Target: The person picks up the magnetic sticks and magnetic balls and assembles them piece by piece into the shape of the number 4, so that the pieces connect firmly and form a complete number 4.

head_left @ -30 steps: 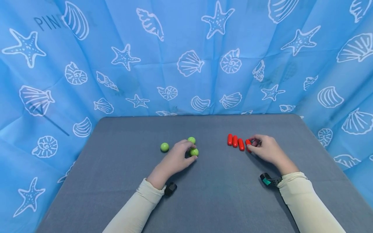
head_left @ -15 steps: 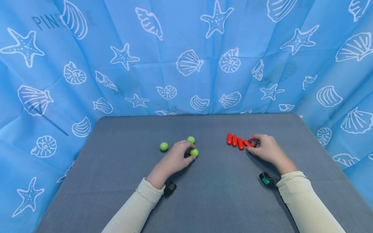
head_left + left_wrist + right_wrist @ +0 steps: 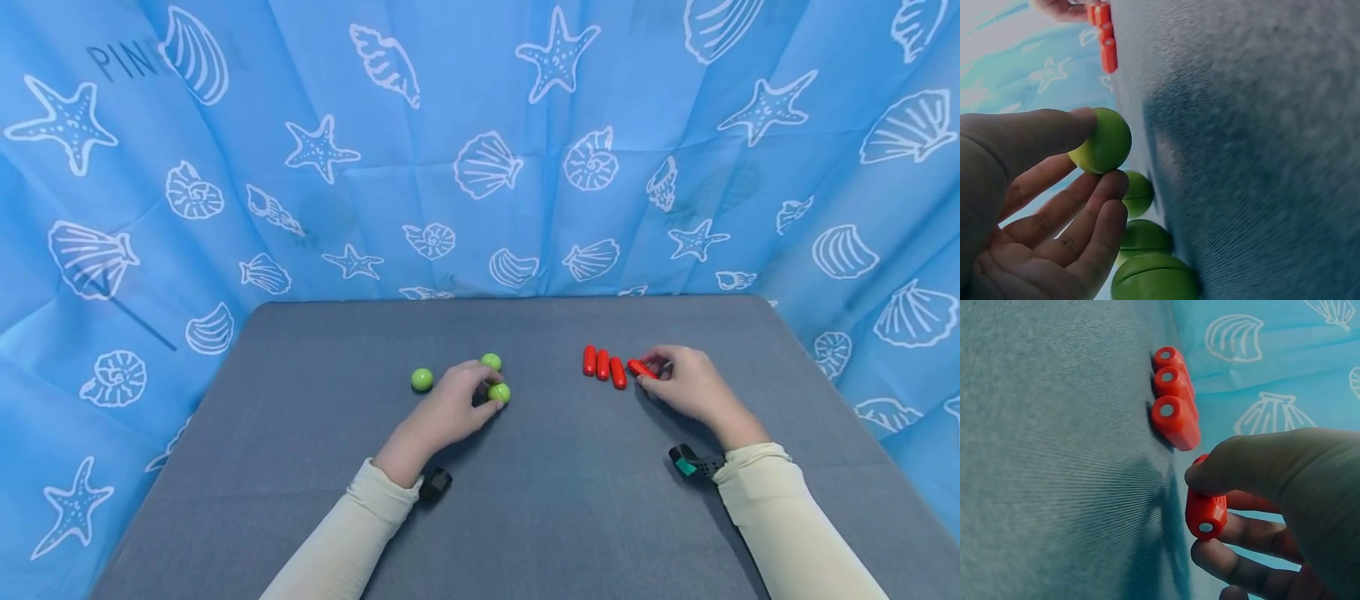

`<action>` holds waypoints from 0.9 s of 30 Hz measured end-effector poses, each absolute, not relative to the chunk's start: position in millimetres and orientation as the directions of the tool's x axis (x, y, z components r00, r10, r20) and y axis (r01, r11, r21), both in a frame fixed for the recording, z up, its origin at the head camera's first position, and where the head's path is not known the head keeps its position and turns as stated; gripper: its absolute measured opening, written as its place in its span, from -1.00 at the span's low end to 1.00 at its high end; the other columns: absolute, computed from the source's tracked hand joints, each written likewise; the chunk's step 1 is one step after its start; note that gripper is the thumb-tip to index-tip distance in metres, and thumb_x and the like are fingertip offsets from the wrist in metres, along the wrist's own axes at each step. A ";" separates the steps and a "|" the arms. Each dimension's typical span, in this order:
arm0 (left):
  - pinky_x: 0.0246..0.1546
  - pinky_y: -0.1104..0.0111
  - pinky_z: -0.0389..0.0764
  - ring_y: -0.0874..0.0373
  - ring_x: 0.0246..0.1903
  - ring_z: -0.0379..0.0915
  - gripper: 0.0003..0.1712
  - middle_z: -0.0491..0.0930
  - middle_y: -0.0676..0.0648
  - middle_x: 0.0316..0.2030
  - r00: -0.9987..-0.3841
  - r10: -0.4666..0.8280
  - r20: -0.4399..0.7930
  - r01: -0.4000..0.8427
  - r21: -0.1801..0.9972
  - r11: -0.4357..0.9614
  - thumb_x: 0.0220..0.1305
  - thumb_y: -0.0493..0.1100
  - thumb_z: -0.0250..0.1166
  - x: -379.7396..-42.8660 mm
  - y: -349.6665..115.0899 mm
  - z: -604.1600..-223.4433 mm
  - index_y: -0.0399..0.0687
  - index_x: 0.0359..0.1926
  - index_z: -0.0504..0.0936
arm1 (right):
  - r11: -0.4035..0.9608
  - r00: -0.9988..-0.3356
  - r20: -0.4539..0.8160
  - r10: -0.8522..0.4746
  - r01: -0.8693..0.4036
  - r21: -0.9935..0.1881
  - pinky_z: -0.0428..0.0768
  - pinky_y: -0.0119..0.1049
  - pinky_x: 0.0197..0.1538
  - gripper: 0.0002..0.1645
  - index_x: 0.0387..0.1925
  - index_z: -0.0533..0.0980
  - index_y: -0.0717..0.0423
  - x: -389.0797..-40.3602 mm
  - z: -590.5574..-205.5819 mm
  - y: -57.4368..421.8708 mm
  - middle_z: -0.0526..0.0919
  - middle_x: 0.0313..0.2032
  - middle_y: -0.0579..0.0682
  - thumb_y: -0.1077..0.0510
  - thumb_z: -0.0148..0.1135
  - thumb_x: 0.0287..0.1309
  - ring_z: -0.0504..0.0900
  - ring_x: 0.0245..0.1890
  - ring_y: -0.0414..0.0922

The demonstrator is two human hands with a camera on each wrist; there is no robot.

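Note:
My left hand (image 3: 450, 407) pinches a green ball (image 3: 1110, 140) between thumb and fingers. Three more green balls lie past it in the left wrist view, the nearest ball (image 3: 1155, 278) showing a seam line. In the head view, one ball (image 3: 422, 380) sits left of the hand and another (image 3: 491, 362) just beyond the fingers; the third is hidden. My right hand (image 3: 690, 385) grips a small red cylinder (image 3: 1205, 515) with a pale disc in its end, slanted in the head view. Left of it, three matching red cylinders (image 3: 602, 364) lie side by side in a row.
A grey cloth-covered table (image 3: 555, 500) spreads under both arms. Behind it hangs a blue curtain (image 3: 420, 183) with white shells and starfish. Each wrist wears a dark strapped device, such as the right wrist camera (image 3: 684, 460).
In my right hand the red cylinder has turned from roughly in line with the row to a slant. My left hand has stayed in place with its green ball.

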State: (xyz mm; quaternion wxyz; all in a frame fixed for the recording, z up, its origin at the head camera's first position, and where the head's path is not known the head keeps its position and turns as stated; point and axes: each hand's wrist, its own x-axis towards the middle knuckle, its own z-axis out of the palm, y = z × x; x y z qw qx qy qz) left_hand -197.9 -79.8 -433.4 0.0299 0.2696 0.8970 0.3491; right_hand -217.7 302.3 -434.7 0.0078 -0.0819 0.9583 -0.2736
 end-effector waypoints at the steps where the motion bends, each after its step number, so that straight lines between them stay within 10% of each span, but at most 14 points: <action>1: 0.09 0.15 0.72 0.03 0.00 0.68 -0.69 0.67 -0.13 0.02 -0.853 0.506 0.132 0.461 0.646 0.608 0.40 -0.25 0.44 -197.9 -80.2 -432.3 -0.18 0.12 0.71 | 0.837 -0.986 0.035 -0.161 -0.156 -0.524 0.55 -0.27 -0.35 -0.63 0.02 0.67 0.30 -217.2 -433.8 302.3 0.70 -0.23 0.14 0.18 0.45 0.25 0.57 -0.34 -0.07; 27: 0.14 0.15 0.72 0.10 0.02 0.67 -0.69 0.67 -0.04 0.00 -0.800 0.567 0.197 0.530 0.675 0.514 0.40 -0.22 0.45 -185.6 -77.8 -406.0 -0.13 0.13 0.72 | 0.747 -0.902 0.249 -0.353 -0.432 -0.505 0.56 -0.26 -0.25 -0.65 0.02 0.72 0.03 -188.7 -405.0 246.4 0.71 -0.14 -0.05 0.30 0.52 0.20 0.58 -0.20 -0.08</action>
